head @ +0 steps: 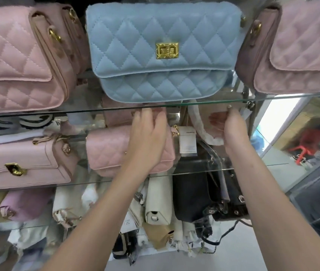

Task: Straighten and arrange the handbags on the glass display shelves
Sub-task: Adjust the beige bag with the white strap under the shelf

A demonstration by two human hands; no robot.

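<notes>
On the top glass shelf [272, 99] a blue quilted bag [161, 51] with a gold clasp stands between a pink quilted bag [14, 61] and a mauve quilted bag [301, 55]. On the second shelf my left hand [147, 135] lies over the upper right of a smaller pink quilted bag [112, 151], fingers spread and reaching past its top edge. My right hand [233, 126] pinches a beige bag [206, 112] with a paper-wrapped handle, thumb on its top edge. A pale pink flap bag [24, 163] stands at the left of that shelf.
A white tag [187, 141] hangs between my hands. Black bags [192, 188] sit under my right hand, cream and tan bags [158, 202] on the shelves below. The front edge of the top glass shelf runs just above my fingers. Wrapped goods lie at the right.
</notes>
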